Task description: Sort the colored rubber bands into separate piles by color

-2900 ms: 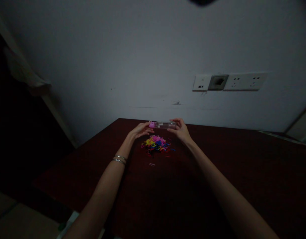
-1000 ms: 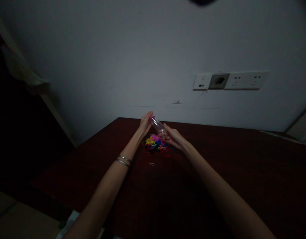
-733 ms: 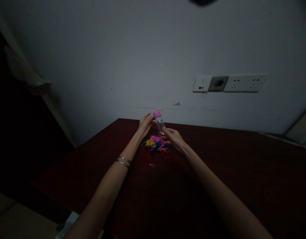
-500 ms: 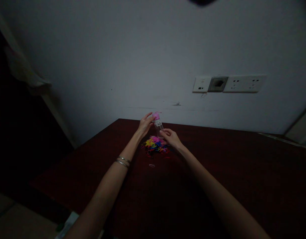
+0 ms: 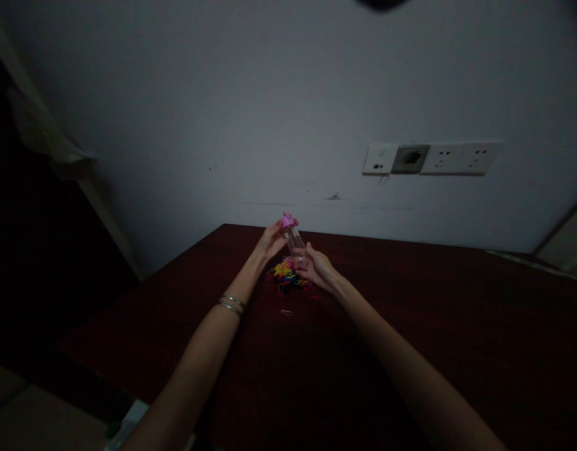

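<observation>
A clear bottle (image 5: pixel 294 240) with a pink lid (image 5: pixel 287 220) is held tilted between both hands, its top leaning left. My left hand (image 5: pixel 270 239) has its fingers closed around the lid end. Lower down, my right hand (image 5: pixel 316 265) is wrapped round the bottle's base. Through the clear wall the bottle looks empty. Just beneath it lies a heap of small colourful clips or pins (image 5: pixel 288 275), yellow, pink, blue and red, partly hidden by the right hand and bottle. A single pale pin-like loop (image 5: pixel 286 312) lies apart, nearer to me.
The dark reddish table (image 5: pixel 410 313) reaches back to a pale wall (image 5: pixel 269 113). Sockets and switches (image 5: pixel 431 159) are set in the wall at the right. A white object with a green part (image 5: pixel 131 421) stands low beside my left forearm.
The bottle has turned about its length, and its label now faces more to the side. Its lid has shifted slightly left. My right hand has moved lower, round the base.
</observation>
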Action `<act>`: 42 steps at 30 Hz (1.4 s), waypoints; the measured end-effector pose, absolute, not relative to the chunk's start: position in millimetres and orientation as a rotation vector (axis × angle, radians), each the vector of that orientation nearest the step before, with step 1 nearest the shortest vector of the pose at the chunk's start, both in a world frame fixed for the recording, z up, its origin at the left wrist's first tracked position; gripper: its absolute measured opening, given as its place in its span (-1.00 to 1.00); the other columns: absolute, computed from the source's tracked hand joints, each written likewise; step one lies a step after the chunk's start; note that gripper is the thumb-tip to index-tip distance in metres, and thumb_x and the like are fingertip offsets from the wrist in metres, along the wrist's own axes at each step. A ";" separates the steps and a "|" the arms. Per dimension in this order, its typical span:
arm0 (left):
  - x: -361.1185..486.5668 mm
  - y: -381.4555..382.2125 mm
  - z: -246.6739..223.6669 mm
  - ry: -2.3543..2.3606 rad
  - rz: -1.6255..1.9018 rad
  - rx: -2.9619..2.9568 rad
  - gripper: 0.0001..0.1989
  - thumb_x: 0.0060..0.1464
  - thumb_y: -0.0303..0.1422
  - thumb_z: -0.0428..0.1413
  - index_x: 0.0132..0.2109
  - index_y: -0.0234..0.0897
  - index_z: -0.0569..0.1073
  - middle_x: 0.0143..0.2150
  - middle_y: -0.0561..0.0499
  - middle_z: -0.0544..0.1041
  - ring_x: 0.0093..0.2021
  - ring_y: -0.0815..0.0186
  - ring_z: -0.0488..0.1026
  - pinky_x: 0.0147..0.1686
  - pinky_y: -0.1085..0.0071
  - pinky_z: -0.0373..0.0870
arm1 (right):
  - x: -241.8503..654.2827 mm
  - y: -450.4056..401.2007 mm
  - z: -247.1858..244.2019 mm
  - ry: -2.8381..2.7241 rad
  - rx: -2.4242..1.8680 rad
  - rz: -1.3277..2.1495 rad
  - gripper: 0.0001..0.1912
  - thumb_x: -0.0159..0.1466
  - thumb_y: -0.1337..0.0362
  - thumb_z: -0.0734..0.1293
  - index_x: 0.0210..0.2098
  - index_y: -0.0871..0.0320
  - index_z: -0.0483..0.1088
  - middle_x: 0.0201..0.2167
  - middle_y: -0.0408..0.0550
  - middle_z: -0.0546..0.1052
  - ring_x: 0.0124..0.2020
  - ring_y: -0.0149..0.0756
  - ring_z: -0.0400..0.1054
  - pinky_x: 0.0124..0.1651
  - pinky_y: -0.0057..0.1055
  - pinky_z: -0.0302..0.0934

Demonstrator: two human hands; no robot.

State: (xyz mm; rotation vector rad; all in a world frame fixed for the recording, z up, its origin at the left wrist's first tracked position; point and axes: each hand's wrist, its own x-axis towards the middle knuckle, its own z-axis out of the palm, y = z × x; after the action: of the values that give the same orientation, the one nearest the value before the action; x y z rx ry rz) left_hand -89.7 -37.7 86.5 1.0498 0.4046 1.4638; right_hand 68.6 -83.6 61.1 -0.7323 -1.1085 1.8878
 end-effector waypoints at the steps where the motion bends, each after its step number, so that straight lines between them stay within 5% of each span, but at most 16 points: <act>1: -89.6 -37.6 84.6 0.389 1.454 1.048 -0.68 -0.07 -0.33 0.19 -0.13 -0.37 0.48 -0.16 -0.16 0.51 -0.07 0.21 0.41 -0.10 0.35 0.32 | 69.0 -83.3 60.7 -1.080 -0.742 1.903 -0.57 0.33 0.03 0.01 -0.24 0.21 0.32 -0.48 0.01 0.48 -0.56 -0.43 0.33 -0.50 -0.52 0.25; 7: -90.4 -34.9 80.5 0.444 1.464 1.031 -0.72 -0.08 -0.35 0.20 -0.18 -0.38 0.48 -0.19 -0.16 0.52 -0.09 0.21 0.42 -0.10 0.34 0.32 | 72.3 -80.7 59.3 -1.154 -0.803 1.902 -0.59 0.29 -0.02 0.05 -0.21 0.18 0.29 -0.41 0.02 0.49 -0.53 -0.41 0.35 -0.46 -0.47 0.28; 13: -106.0 -25.8 92.8 0.680 1.653 1.028 -0.60 -0.15 -0.40 0.24 -0.09 -0.33 0.41 -0.31 -0.05 0.52 -0.32 0.36 0.45 -0.28 0.44 0.34 | 91.4 -52.7 43.8 -1.414 -1.091 1.191 -0.58 0.22 -0.03 0.11 -0.13 0.15 0.29 -0.19 0.02 0.42 -0.50 -0.43 0.33 -0.57 -0.52 0.22; 19: -111.9 -6.9 99.8 0.997 1.783 1.230 -0.45 -0.23 -0.43 0.27 -0.02 -0.38 0.34 -0.39 -0.01 0.48 -0.39 0.38 0.44 -0.34 0.47 0.34 | 136.2 -28.4 8.3 -1.379 -1.204 0.746 -0.54 0.19 0.00 0.07 -0.13 0.20 0.32 -0.26 0.01 0.44 -0.44 -0.37 0.34 -0.53 -0.50 0.23; 42: -108.3 76.5 76.7 1.553 1.625 1.602 -0.45 -0.23 -0.49 0.20 0.01 -0.38 0.32 -0.28 -0.03 0.40 -0.31 0.37 0.39 -0.27 0.45 0.33 | 147.3 -24.0 -3.6 -1.345 -1.215 0.762 -0.64 0.16 0.11 0.13 -0.21 0.22 0.35 -0.38 -0.03 0.44 -0.52 -0.43 0.33 -0.58 -0.54 0.24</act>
State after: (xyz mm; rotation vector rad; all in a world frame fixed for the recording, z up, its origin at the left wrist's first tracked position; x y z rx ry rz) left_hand -108.3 76.5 76.7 1.6022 1.5529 1.6249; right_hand 147.3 -24.0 -3.6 -1.2148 -1.3450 0.7620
